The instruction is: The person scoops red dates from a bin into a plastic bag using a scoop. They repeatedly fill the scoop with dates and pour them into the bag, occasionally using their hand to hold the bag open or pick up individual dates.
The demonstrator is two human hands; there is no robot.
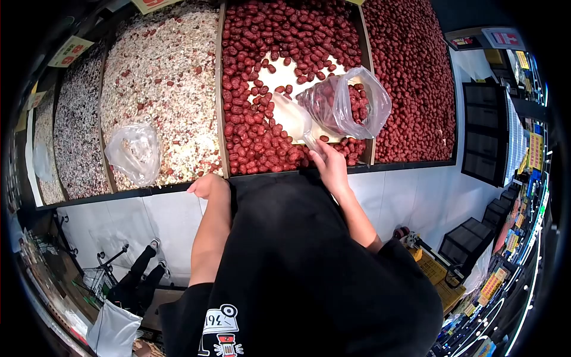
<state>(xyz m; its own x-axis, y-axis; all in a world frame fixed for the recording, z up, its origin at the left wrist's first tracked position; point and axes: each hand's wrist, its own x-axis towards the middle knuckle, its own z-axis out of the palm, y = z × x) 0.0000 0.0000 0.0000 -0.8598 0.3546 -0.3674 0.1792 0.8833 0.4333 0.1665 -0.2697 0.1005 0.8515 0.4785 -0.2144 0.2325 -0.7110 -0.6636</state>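
Note:
My right hand (331, 164) reaches over the front edge of a bin of red dates (256, 137) and grips the lower edge of a clear plastic bag (348, 104). The bag lies open on the dates and is partly filled with them. A bare white patch of the bin floor (291, 74) shows behind the bag. My left hand (207, 185) rests on the front rim of the display (178, 185), with its fingers curled and nothing visible in them. My black shirt hides the area below both arms.
Left of the dates is a bin of mixed pale grains (160, 71) with an empty plastic bag (134, 152) on it. A second date bin (410, 77) lies to the right. Another person's legs (143, 271) and a cart (98, 276) stand at the lower left. Black crates (482, 134) are at the right.

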